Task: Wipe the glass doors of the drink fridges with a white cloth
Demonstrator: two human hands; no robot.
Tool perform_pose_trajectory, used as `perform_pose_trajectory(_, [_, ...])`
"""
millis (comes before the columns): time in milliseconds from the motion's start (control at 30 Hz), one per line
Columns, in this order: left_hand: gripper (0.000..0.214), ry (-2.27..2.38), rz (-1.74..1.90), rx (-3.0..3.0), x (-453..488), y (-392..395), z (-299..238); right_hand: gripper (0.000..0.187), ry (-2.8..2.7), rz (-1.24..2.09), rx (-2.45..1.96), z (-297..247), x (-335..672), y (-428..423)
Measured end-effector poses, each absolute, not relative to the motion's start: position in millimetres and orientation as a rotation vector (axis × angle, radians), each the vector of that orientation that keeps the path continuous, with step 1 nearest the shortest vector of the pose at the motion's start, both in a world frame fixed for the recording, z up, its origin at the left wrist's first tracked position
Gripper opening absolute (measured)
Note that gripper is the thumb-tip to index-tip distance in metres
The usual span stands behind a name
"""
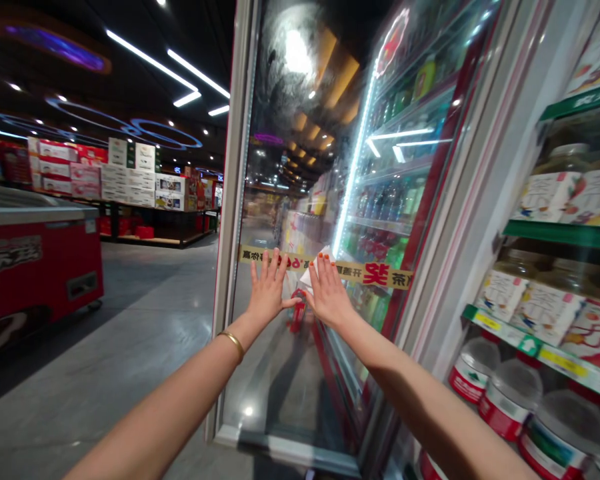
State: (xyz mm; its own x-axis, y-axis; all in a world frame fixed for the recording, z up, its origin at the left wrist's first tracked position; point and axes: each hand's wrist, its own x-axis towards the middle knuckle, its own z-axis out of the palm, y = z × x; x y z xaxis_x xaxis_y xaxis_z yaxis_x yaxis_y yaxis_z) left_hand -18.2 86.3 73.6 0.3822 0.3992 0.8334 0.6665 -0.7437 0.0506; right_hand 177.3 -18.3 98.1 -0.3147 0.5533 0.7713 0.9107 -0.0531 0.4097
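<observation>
A glass door [300, 373] of a drinks fridge stands swung open in front of me. My left hand [269, 290] lies with fingers spread against the glass, over a yellow sticker strip [353, 270] whose printing reads mirrored; a gold bangle [233, 345] circles that wrist. My right hand [329, 291], with orange nails, presses a white wipe [307, 275] flat on the pane, partly over the same strip. Most of the wipe is hidden under the fingers; whether it is paper or cloth I cannot tell.
At right, fridge shelves hold bottled drinks [553, 190] and large red-labelled bottles [507, 397]. The metal door frame [230, 220] runs upright on the left. A red chest freezer [35, 267] stands farther left on the grey floor [165, 293], with stacked boxes [130, 183] behind.
</observation>
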Motion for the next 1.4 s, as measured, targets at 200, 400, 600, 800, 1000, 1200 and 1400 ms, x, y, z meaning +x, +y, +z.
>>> perform_pose_trajectory(200, [0.132, -0.938, -1.31, -2.343, -17, 86, 73, 0.088, -1.752, -1.36, -1.553, 84, 175, -20])
perform_pose_trajectory(400, [0.131, -0.932, -1.304, -2.345, -19, 89, 74, 0.08, -1.852, -1.371, -1.502, 132, 161, 7])
perform_pose_trajectory(600, [0.135, -0.906, -1.33, -2.35, -16, 90, 71, 0.078, -1.494, -1.387, -1.627, 105, 167, -20])
perform_pose_trajectory(800, [0.147, -0.88, -1.389, -2.336, -27, 105, 61, 0.071, -2.051, -1.398, -1.463, 115, 140, 1])
perform_pose_trajectory(1000, [0.164, -0.977, -1.579, -2.234, -46, 126, 54, 0.079, -1.696, -1.33, -1.586, 151, 140, 5])
perform_pose_trajectory(1200, [0.158, -0.87, -1.615, -2.253, -56, 134, 51, 0.073, -2.246, -1.394, -1.422, 108, 119, 13])
perform_pose_trajectory(1400, [0.161, -0.779, -1.618, -2.313, -73, 139, 46, 0.073, -2.22, -1.326, -1.463, 152, 128, 8])
